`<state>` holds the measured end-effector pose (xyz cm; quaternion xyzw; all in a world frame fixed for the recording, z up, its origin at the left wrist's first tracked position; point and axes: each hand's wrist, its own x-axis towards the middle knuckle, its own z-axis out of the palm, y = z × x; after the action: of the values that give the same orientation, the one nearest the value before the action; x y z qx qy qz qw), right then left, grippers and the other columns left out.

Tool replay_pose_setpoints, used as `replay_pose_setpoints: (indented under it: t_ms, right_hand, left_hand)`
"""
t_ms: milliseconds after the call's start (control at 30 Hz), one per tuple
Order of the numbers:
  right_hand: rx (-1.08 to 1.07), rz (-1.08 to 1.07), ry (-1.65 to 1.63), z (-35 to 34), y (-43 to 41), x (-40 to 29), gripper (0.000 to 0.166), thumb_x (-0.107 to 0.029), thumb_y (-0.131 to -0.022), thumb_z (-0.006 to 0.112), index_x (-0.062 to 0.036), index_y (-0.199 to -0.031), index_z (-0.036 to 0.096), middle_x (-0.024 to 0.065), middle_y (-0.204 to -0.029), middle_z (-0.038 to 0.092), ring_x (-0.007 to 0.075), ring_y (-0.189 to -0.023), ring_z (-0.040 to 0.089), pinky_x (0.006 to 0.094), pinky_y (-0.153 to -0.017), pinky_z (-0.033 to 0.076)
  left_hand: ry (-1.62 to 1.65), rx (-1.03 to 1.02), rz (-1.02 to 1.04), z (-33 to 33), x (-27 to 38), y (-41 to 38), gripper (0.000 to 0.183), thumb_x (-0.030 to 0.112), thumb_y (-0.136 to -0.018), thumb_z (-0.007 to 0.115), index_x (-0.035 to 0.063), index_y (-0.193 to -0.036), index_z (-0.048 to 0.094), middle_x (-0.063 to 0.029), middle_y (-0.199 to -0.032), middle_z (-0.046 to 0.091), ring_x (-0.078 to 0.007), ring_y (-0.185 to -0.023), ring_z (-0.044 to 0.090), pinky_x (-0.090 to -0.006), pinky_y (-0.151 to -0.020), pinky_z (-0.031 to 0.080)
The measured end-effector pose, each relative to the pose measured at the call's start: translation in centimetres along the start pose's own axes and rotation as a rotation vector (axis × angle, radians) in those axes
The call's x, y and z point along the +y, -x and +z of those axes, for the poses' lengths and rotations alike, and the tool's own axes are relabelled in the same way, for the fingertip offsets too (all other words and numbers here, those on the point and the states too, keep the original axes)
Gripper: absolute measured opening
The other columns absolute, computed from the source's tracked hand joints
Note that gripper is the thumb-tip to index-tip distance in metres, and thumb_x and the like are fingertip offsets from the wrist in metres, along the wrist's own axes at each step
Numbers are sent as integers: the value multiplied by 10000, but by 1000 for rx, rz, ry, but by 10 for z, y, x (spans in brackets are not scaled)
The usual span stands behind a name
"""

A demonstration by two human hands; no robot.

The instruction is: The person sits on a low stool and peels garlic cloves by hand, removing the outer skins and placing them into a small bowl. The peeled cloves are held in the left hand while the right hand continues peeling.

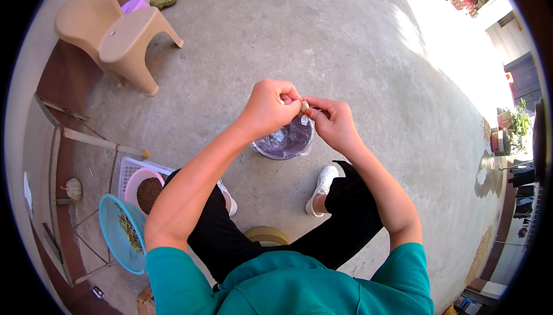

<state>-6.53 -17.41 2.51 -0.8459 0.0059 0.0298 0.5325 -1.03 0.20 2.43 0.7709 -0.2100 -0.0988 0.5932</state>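
Observation:
A small pale clove, seemingly garlic (305, 106), is between my hands at chest-front height over a bin. My right hand (337, 122) pinches it between thumb and fingers. At the clove's left edge, the thumb and forefinger of my left hand (273, 104) are pressed together. Inside that curled left hand shows a bit of something whitish, too hidden to name. A flake of thin, papery skin (304, 120) hangs just below the clove. Under both hands stands the round bin (283, 156), lined with a clear plastic bag, with whitish scraps inside.
Left of my leg are a blue plastic basket (108, 228) of green stalks and a pink bowl (131, 187) of dark brown granules. A metal frame (101, 140) stands beyond them. A beige plastic chair (129, 40) and a green squash (163, 0) are farther off.

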Motion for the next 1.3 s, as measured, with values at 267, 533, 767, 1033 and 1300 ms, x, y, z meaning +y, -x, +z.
replay_pose_setpoints:
  t_ms: [267,533,767,1033,1300]
  right_hand:
    - [23,-78,40,1,1,4,275,-17,-865,597,-22,-1122,697,131,-869,740,107,-679,600,281,-646,490]
    - [12,-102,85,1,10,-7,274,-3,-849,599,-34,-1100,704,170,-819,715,119,-632,585,293,-621,487]
    - [6,-118,74,3,9,-5,284,11,-844,578,-33,-1095,704,167,-768,697,103,-597,534,291,-591,469]
    - [22,-68,24,-1,4,-5,284,-7,-853,578,-37,-1106,704,144,-816,728,100,-628,575,286,-598,477]
    - [6,-95,81,-2,6,-7,279,-4,-845,591,-44,-1097,705,163,-839,721,141,-657,638,308,-620,495]
  left_hand:
    - [-21,-54,9,-3,3,-1,84,48,-802,665,-9,-751,701,-27,-625,652,-39,-576,536,-231,-501,390]
    - [-83,-66,59,-1,2,2,79,32,-764,657,2,-692,665,-11,-585,625,-23,-532,501,-234,-463,361]
    - [-126,-45,49,0,5,4,92,43,-747,672,9,-667,641,10,-538,578,-23,-524,485,-233,-470,357]
    - [55,-27,-1,-2,4,1,85,51,-800,681,-20,-762,709,-18,-639,659,-35,-589,546,-226,-508,403]
    - [-12,-64,-2,-3,4,1,86,40,-804,668,-18,-751,703,-27,-640,661,-35,-581,547,-227,-501,401]
